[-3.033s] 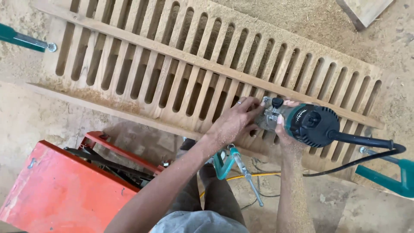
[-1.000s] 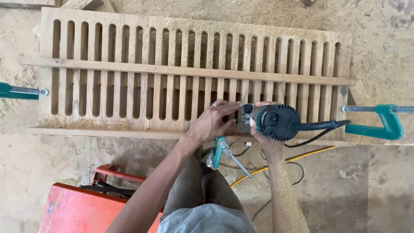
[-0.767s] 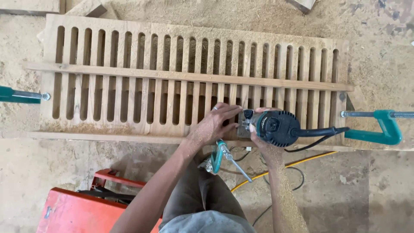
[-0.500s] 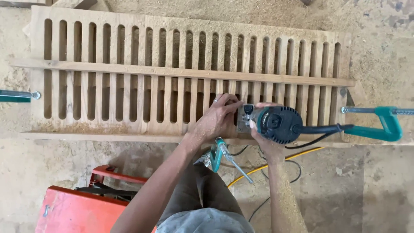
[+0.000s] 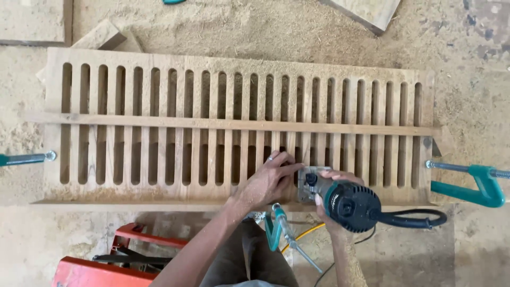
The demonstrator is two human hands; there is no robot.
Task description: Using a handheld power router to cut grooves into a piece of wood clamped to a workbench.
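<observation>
A long wooden panel [image 5: 159, 95] cut with many parallel slots lies across the bench, with a thin wooden strip [image 5: 159, 122] laid lengthwise over it. My right hand [image 5: 329, 178] grips a teal and black trim router [image 5: 348, 204] standing on the panel's near edge. My left hand [image 5: 268, 180] presses flat on the slats just left of the router's base, fingers touching it. The router's black cord [image 5: 414, 219] loops off to the right.
Teal bar clamps hold the panel at the right end [image 5: 473, 183] and left end [image 5: 24, 158]; a third teal clamp [image 5: 276, 231] hangs below the near edge. A red metal frame [image 5: 106, 266] stands at lower left. Sawdust covers the floor, with wood offcuts [image 5: 98, 36] behind.
My hands and the router stay at the same slots near the panel's front edge. The view has shifted slightly, and three seconds ago it was tilted.
</observation>
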